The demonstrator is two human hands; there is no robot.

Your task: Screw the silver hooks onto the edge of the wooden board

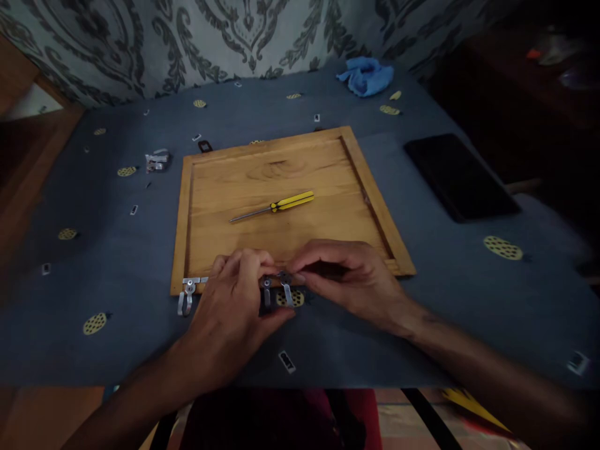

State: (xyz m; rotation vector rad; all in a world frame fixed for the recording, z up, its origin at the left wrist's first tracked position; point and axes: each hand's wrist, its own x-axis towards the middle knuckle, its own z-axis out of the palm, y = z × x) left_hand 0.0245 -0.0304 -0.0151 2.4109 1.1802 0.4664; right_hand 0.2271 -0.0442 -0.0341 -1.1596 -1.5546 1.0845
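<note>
A framed wooden board (276, 178) lies on the table, with a yellow-handled screwdriver (293, 201) resting on it. Along its near edge, a metal hook (189, 297) sits at the left corner on a flat metal strip. My left hand (234, 294) is curled over that edge, covering part of the strip, beside a second hook (267, 292). Closed in a pinch, my right hand (349, 278) has its thumb and fingertips at the top of another metal hook (287, 292). Anything small between those fingertips is too small to make out.
Small metal pieces (157, 160) lie left of the board. A blue cloth (366, 76) is at the back, and a dark tablet-like device (462, 177) lies to the right. A patterned curtain (234, 37) hangs behind the blue tablecloth (107, 250).
</note>
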